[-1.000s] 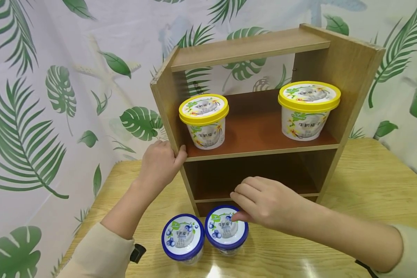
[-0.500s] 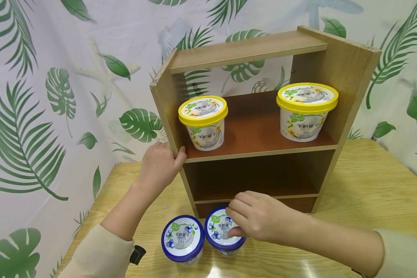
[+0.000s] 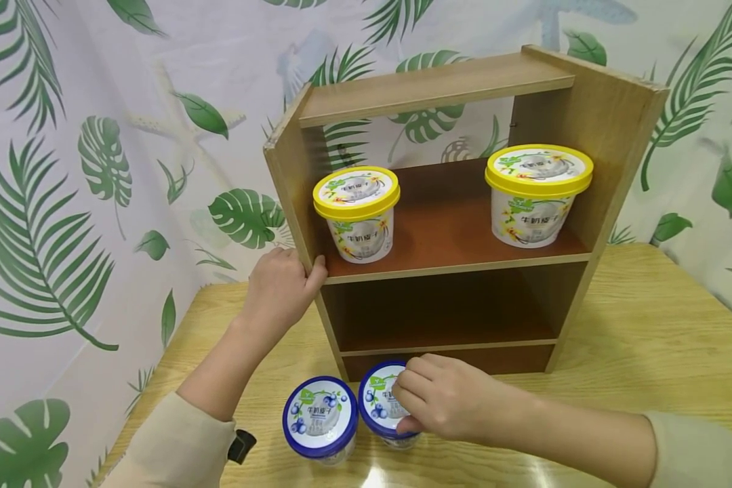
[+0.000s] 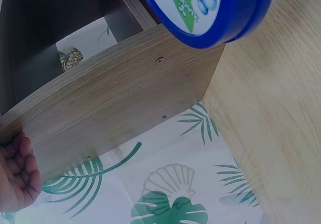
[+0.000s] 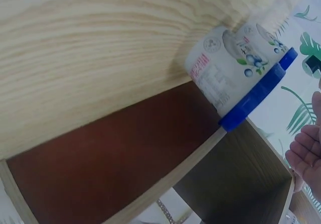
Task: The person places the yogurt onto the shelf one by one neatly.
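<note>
My left hand grips the left side panel of a small wooden shelf, thumb at its front edge. In the left wrist view, my left hand's curled fingers lie against the panel's outer face. My right hand hovers over the right blue-lidded tub, overlapping its lid in the head view. In the right wrist view, my right hand's fingers are loosely bent and stand apart from the tub. Another blue-lidded tub stands beside it on the left, both upright before the shelf.
On the upper shelf board stand two yellow-lidded tubs, one left and one right. Below is a dark lower compartment. The shelf rests on a light wooden table, with a leaf-patterned cloth behind and at the left.
My right hand has moved down and slightly left, over the right blue-lidded tub, covering more of its lid. My left hand stays on the shelf's side.
</note>
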Available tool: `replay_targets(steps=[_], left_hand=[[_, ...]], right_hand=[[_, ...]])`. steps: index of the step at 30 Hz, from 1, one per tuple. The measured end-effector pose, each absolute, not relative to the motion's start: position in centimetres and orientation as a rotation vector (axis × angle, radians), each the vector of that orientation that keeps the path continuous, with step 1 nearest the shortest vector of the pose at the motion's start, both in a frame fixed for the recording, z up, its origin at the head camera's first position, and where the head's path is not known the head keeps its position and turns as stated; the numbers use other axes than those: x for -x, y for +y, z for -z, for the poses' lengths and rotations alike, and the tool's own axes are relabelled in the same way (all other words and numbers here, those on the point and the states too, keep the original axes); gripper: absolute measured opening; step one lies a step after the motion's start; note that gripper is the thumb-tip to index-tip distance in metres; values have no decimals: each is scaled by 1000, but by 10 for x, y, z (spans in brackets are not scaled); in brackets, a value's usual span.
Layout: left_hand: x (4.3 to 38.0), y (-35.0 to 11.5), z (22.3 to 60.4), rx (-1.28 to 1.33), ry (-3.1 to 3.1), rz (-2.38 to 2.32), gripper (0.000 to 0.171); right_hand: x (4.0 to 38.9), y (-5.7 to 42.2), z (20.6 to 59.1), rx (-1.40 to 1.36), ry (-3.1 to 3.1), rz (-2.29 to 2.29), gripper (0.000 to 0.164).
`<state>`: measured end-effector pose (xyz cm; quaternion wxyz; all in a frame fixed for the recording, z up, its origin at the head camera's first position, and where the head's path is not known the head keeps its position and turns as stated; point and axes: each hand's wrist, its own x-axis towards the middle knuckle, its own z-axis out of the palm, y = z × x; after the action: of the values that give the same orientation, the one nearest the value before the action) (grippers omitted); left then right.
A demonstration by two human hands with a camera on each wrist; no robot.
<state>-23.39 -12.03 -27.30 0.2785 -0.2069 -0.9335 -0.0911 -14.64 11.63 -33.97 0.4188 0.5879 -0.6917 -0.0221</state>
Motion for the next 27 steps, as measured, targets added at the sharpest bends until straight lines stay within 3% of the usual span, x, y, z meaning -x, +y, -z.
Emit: replay_targets(steps=[27], left_hand=[[235, -121, 273, 598, -2473, 263, 38]], right_hand=[[144, 110, 375, -1529, -1708, 94, 40]])
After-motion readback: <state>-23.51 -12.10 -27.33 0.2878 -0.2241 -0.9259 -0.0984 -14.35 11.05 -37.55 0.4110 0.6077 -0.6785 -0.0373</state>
